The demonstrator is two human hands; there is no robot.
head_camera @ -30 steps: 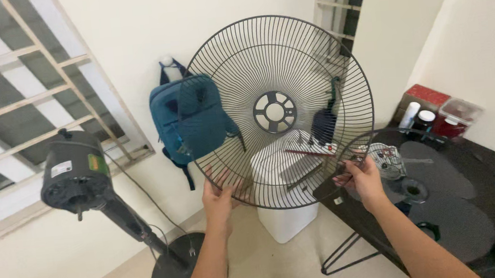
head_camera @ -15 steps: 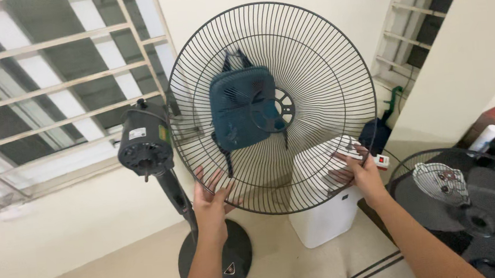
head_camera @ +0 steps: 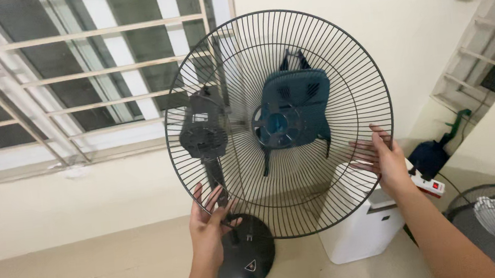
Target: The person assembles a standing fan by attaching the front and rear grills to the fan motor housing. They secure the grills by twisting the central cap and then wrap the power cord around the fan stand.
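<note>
Both forearms are showing bare from the bottom edge of the view up to the wrists, with no sleeve cuff reaching into sight. The left hand [head_camera: 209, 224] and the right hand [head_camera: 386, 162] are wearing no gloves. Neither wrist is carrying a watch or band, and the fingers are showing no rings.

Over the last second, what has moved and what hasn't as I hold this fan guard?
The round black wire fan guard has swung left, so it now sits in front of the black fan motor on its stand; a second ago the motor stood clear to its left. The left hand and right hand still grip the rim.
</note>
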